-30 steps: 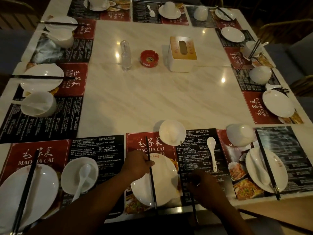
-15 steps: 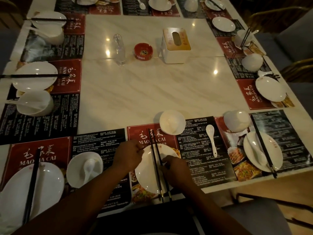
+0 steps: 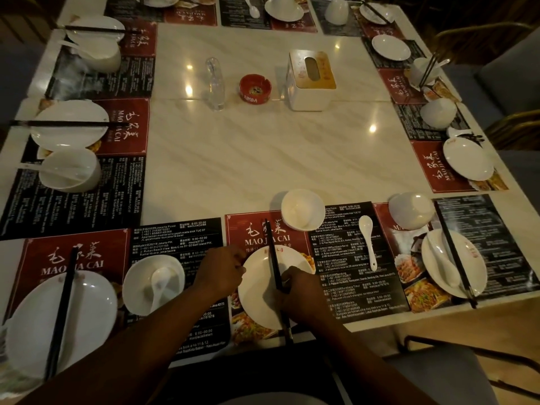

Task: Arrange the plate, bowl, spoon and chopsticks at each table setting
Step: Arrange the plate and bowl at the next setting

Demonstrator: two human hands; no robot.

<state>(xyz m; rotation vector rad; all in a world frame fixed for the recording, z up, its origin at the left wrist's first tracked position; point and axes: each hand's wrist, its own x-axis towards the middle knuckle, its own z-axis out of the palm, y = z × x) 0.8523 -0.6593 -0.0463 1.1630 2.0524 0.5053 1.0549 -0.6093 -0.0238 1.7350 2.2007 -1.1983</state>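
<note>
The plate (image 3: 257,302) sits on a red and black mat (image 3: 257,232) at the near edge of the table (image 3: 263,159), right in front of the person. The black chopsticks (image 3: 273,258) lie across it, close together, pointing away. The right hand (image 3: 301,290) has its fingers curled round them. The left hand (image 3: 222,270) is at the plate's left rim with its fingers curled. I cannot tell if it pinches the rim or only touches it.

The bowl (image 3: 302,210) stands just past the plate, open side up, with nothing in it. The spoon (image 3: 368,241) lies on the mat to the right, apart from the plate.

The left bowl (image 3: 146,276) has a white spoon in it. The right plate (image 3: 473,258) carries a spoon and chopsticks, and an upside-down bowl (image 3: 410,210) sits just past it.

Part of the chopsticks is hidden under the right hand. The room is dim (the small words on the mats are hard to read). A far plate (image 3: 163,1) is cut off at the top.
</note>
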